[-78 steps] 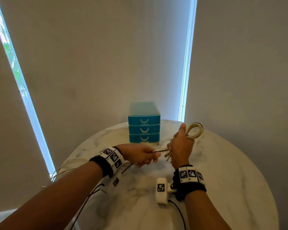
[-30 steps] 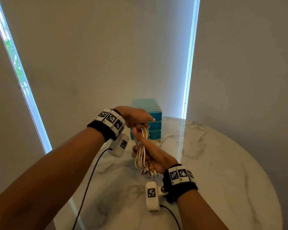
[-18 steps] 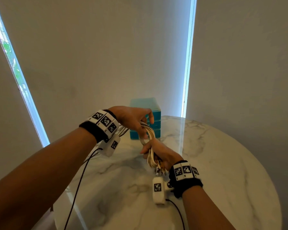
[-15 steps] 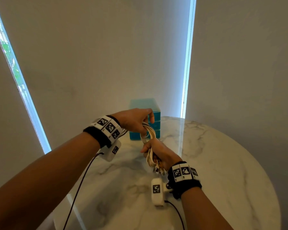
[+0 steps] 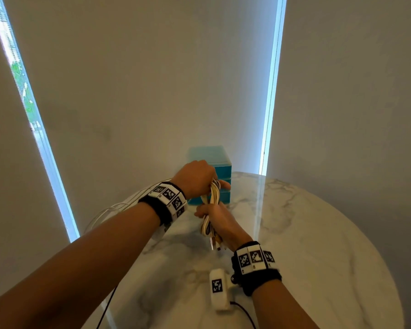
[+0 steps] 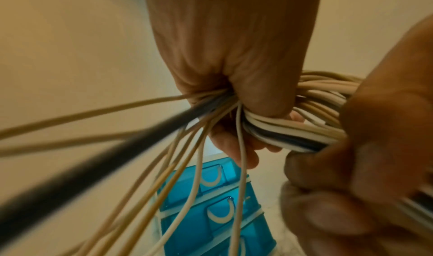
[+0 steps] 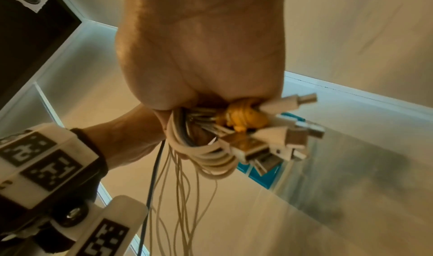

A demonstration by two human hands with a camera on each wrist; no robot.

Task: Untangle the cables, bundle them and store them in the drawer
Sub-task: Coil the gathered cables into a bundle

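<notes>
Marble table [image 5: 306, 233] at lower right, blue drawers [image 5: 214, 157] at centre; above it, cables [image 5: 212, 195] gripped by left hand [image 5: 195, 178] up top, right hand [image 5: 220, 220] clenched round lower coil

Left hand [image 6: 234, 56] fists the cables [image 6: 293, 128] above the blue drawer unit [image 6: 211, 213].
</notes>
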